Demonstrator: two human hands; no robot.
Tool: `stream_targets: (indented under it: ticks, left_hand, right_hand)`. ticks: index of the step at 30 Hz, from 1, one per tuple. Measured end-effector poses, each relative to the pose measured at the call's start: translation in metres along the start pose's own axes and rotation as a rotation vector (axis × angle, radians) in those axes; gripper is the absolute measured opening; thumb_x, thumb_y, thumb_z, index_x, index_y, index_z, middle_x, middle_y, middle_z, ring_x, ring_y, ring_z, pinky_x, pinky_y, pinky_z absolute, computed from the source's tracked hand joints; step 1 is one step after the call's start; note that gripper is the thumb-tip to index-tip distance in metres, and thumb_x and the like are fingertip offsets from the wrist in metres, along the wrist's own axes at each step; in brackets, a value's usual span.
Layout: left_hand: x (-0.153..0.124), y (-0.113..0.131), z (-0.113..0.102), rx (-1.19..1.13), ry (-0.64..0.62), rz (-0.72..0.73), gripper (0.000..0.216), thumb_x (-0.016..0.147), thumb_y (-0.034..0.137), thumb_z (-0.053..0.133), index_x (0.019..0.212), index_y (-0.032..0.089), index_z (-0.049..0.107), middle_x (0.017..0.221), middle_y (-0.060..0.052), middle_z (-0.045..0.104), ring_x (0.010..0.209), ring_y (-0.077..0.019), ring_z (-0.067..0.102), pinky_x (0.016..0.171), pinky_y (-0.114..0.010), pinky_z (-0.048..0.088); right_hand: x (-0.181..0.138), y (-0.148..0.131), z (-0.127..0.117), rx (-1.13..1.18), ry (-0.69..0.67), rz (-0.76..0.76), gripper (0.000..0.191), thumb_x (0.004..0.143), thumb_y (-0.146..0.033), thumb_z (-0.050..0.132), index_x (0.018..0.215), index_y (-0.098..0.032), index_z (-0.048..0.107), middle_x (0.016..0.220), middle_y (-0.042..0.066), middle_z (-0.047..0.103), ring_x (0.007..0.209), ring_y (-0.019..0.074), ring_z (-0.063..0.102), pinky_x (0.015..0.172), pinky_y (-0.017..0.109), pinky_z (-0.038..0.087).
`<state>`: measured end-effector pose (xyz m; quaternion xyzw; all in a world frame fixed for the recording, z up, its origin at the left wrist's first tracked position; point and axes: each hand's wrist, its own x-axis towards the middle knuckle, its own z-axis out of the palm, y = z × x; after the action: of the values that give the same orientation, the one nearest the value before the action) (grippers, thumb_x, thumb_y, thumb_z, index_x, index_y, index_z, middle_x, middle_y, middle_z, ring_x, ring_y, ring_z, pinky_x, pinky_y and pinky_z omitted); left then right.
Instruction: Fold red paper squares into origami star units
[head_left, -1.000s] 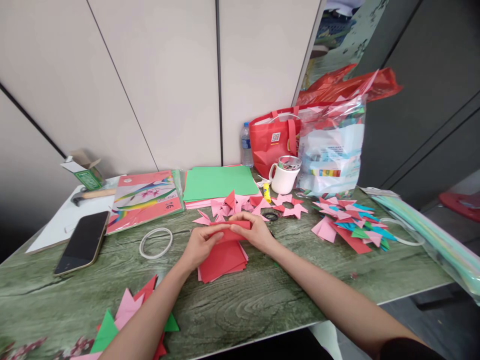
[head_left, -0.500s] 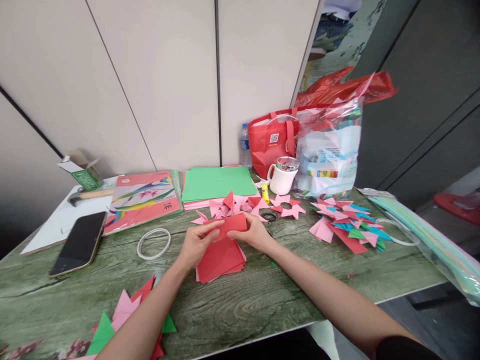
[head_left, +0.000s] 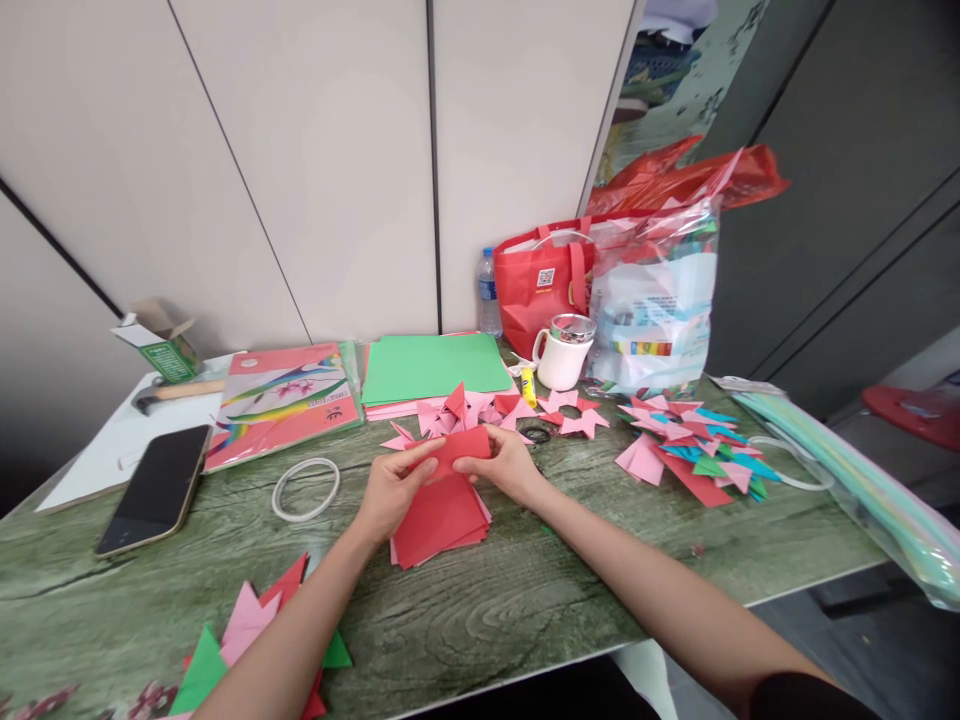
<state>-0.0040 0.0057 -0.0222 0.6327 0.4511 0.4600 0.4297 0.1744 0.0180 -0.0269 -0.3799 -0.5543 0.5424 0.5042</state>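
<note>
Between my hands is a folded piece of red paper (head_left: 463, 447), held just above a stack of red and pink paper squares (head_left: 442, 525). My left hand (head_left: 396, 490) pinches its left end between thumb and fingers. At the other end, my right hand (head_left: 510, 463) grips it with the thumb in front and the fingers mostly behind. Pink and red folded paper pieces (head_left: 480, 408) lie just beyond the hands. Under my left forearm sits a folded paper shape in pink, green and red (head_left: 251, 615), partly hidden.
Behind the hands lie green paper sheets (head_left: 435, 368), a glue stick (head_left: 528, 387) and a white mug (head_left: 565, 352). Folded multicoloured pieces (head_left: 694, 445) spread to the right. A white ring (head_left: 306, 490), a phone (head_left: 155, 490) and a hammer (head_left: 176, 393) are on the left.
The view has shifted very slightly. Both hands keep their hold on the red paper, with hardly any visible movement.
</note>
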Motion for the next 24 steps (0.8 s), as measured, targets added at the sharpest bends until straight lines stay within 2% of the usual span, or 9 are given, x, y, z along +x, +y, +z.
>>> stream_targets:
  ticks: [4, 6, 9, 16, 20, 24]
  left_hand:
    - [0.001, -0.002, -0.001, -0.049, 0.015, -0.021, 0.034, 0.073, 0.033, 0.063, 0.103, 0.019, 0.068, 0.101, -0.007, 0.069, 0.09, -0.0235, 0.062, 0.074, -0.028, 0.048]
    - [0.002, -0.005, -0.002, -0.096, 0.039, -0.039, 0.037, 0.071, 0.033, 0.065, 0.104, 0.017, 0.067, 0.1, -0.008, 0.07, 0.089, -0.0237, 0.062, 0.073, -0.029, 0.049]
    - [0.004, -0.008, -0.003, -0.172, 0.062, -0.044, 0.04, 0.069, 0.034, 0.067, 0.105, 0.016, 0.066, 0.097, -0.009, 0.07, 0.085, -0.0234, 0.063, 0.072, -0.031, 0.05]
    - [0.006, -0.012, -0.005, -0.186, 0.095, -0.007, 0.041, 0.067, 0.034, 0.068, 0.103, 0.016, 0.068, 0.086, -0.007, 0.072, 0.077, -0.0216, 0.062, 0.067, -0.03, 0.049]
    - [0.007, -0.015, -0.006, -0.177, 0.098, -0.008, 0.039, 0.067, 0.033, 0.068, 0.103, 0.018, 0.068, 0.084, -0.006, 0.072, 0.075, -0.0204, 0.062, 0.065, -0.029, 0.049]
    - [0.007, -0.015, -0.005, -0.234, 0.089, -0.028, 0.042, 0.067, 0.033, 0.069, 0.105, 0.017, 0.067, 0.083, -0.007, 0.071, 0.075, -0.0206, 0.062, 0.065, -0.03, 0.049]
  right_hand:
    - [0.001, 0.003, -0.002, -0.005, -0.09, -0.001, 0.038, 0.054, -0.027, 0.077, 0.085, -0.015, 0.059, 0.073, -0.001, 0.063, 0.061, 0.0121, 0.058, 0.057, 0.023, 0.05]
    - [0.001, 0.003, -0.002, 0.042, -0.135, 0.041, 0.041, 0.056, -0.026, 0.076, 0.091, -0.015, 0.06, 0.076, 0.0, 0.065, 0.061, 0.0124, 0.059, 0.058, 0.025, 0.051]
    - [0.002, 0.003, -0.002, 0.139, -0.126, 0.105, 0.042, 0.056, -0.026, 0.076, 0.093, -0.015, 0.061, 0.081, 0.002, 0.066, 0.064, 0.0134, 0.06, 0.057, 0.026, 0.052]
    - [0.003, 0.008, -0.004, 0.266, -0.079, 0.171, 0.039, 0.054, -0.027, 0.077, 0.089, -0.016, 0.064, 0.077, 0.001, 0.066, 0.061, 0.011, 0.059, 0.054, 0.022, 0.051]
    - [0.004, 0.009, -0.005, 0.264, -0.046, 0.162, 0.036, 0.052, -0.027, 0.079, 0.083, -0.016, 0.065, 0.075, 0.001, 0.067, 0.059, 0.0106, 0.058, 0.055, 0.022, 0.05]
    - [0.005, 0.006, -0.005, 0.231, -0.006, 0.126, 0.031, 0.047, -0.027, 0.081, 0.071, -0.015, 0.065, 0.064, -0.002, 0.065, 0.054, 0.0099, 0.056, 0.054, 0.022, 0.048]
